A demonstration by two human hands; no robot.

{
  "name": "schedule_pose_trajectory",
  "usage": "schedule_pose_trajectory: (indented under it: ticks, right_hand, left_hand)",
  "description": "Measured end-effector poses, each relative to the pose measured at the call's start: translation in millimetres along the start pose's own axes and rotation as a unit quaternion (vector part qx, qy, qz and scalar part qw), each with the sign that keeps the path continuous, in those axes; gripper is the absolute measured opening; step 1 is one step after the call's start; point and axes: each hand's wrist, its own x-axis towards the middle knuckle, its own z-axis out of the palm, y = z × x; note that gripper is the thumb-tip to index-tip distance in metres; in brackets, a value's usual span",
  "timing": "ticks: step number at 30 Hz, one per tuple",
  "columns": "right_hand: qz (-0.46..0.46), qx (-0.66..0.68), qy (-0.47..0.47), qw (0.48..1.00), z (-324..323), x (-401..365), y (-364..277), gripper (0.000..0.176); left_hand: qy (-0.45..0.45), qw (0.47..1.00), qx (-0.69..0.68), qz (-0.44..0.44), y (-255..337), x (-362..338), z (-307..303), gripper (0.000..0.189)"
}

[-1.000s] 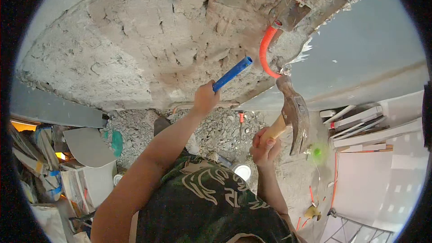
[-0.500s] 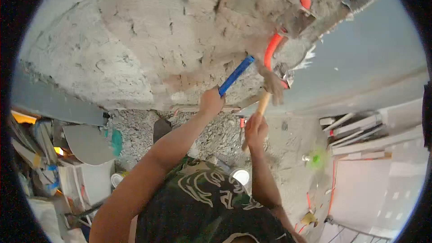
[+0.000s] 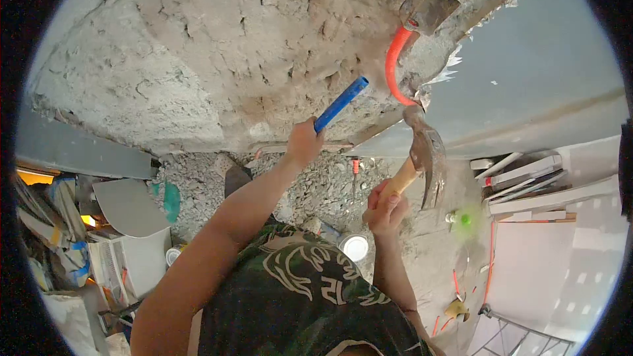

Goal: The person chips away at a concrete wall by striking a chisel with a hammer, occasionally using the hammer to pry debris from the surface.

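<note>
My left hand (image 3: 305, 144) is closed round the lower end of a blue rod (image 3: 341, 104). The rod slants up and to the right in front of a rough, chipped wall (image 3: 217, 79), its free end pointing toward an orange corrugated conduit (image 3: 393, 66). My fist hides the rod's other end. In my right hand (image 3: 386, 209) is a claw hammer (image 3: 428, 151), gripped by its pale wooden handle. The hammer's metal head stands to the right of the rod, apart from it, overlapping the lower edge of the grey wall panel in this view.
Rubble (image 3: 198, 188) covers the floor along the wall's foot. A white-lidded bucket (image 3: 355, 248) stands by my body. An orange-handled tool (image 3: 356, 166) lies below the wall. Stacked boards (image 3: 527, 181) are on the right; a grey curved sheet (image 3: 130, 207) leans among materials on the left.
The hammer has swung right, away from the rod's end, its head now turned outward. My right hand has shifted slightly down and right. The left hand keeps hold of the rod, nearly in place.
</note>
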Motion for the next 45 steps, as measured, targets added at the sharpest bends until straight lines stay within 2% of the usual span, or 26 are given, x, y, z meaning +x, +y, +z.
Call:
schedule_pose_trajectory:
  ticks: [4, 6, 7, 9, 10, 12, 13, 15, 16, 18, 19, 23, 27, 32, 36, 38, 42, 44, 45]
  right_hand:
    - [-0.022, 0.022, 0.004, 1.0, 14, 2, -25, 0.065]
    - [-0.148, -0.032, 0.023, 0.988, 21, 5, -31, 0.061]
    - [-0.146, -0.031, 0.023, 0.989, 17, 5, -12, 0.061]
    - [-0.141, -0.174, -0.041, 0.974, 6, 4, 50, 0.055]
    - [-0.142, -0.175, -0.039, 0.973, 13, 12, 66, 0.055]
    - [0.036, -0.266, -0.058, 0.962, 36, 43, 79, 0.051]
    - [0.025, -0.267, -0.059, 0.962, 41, 47, 76, 0.051]
    - [0.025, -0.117, -0.029, 0.992, 41, 23, 61, 0.034]
    - [0.027, -0.119, -0.03, 0.992, 36, 13, 60, 0.034]
    - [-0.008, 0.029, -0.006, 1.0, 30, -1, 58, 0.038]
    - [-0.088, -0.061, -0.015, 0.994, 23, 2, 58, 0.06]
    - [-0.052, -0.016, 0.001, 0.999, 18, 7, 0, 0.069]
    - [-0.087, 0.012, -0.006, 0.996, 12, 14, 5, 0.07]
    - [-0.027, 0.0, 0.005, 1.0, 15, 10, 2, 0.07]
    - [-0.032, -0.022, -0.013, 0.999, 11, 13, 6, 0.07]
    - [-0.027, -0.029, -0.036, 0.999, 9, 15, 15, 0.07]
    - [-0.03, -0.051, -0.021, 0.998, 10, 12, 34, 0.07]
    - [-0.08, -0.173, -0.083, 0.978, 1, 9, 48, 0.031]
    - [-0.079, -0.173, -0.083, 0.978, 5, 9, 56, 0.031]
  left_hand:
    - [0.005, 0.999, -0.016, 0.038, -5, 11, 2, 0.023]
    - [-0.037, 0.998, -0.043, 0.014, -7, 12, -1, 0.022]
    - [-0.038, 0.998, -0.041, 0.012, -7, 13, -2, 0.022]
    - [-0.019, 0.999, -0.044, 0.016, -11, 16, 4, 0.022]
    - [-0.019, 0.999, -0.045, 0.018, -13, 16, 7, 0.022]
    - [-0.021, 0.999, -0.044, -0.022, -13, 24, 7, 0.024]
    - [-0.012, 0.999, -0.048, -0.018, -13, 34, 5, 0.024]
    - [-0.031, 0.999, 0.007, -0.012, -21, 28, 2, 0.025]
    - [-0.032, 0.999, 0.006, -0.014, -25, 21, -1, 0.025]
    - [-0.062, 0.995, 0.031, 0.076, -28, 8, -13, 0.027]
    - [-0.061, 0.995, 0.031, 0.077, -30, 6, -14, 0.027]
    - [-0.054, 0.997, -0.05, 0.036, -25, 1, -15, 0.029]
    - [-0.016, 0.996, -0.076, 0.033, -17, 23, -3, 0.027]
    - [0.009, 0.998, -0.053, 0.038, -23, 34, 18, 0.024]
    - [0.004, 0.998, -0.057, 0.002, -27, 31, 29, 0.025]
    - [0.013, 0.998, -0.053, 0.011, -30, 33, 32, 0.026]
    - [0.012, 0.999, -0.042, 0.016, -31, 37, 27, 0.026]
    - [0.005, 0.999, -0.045, 0.019, -30, 39, 25, 0.026]
    - [0.0, 0.999, -0.049, 0.023, -30, 40, 24, 0.027]
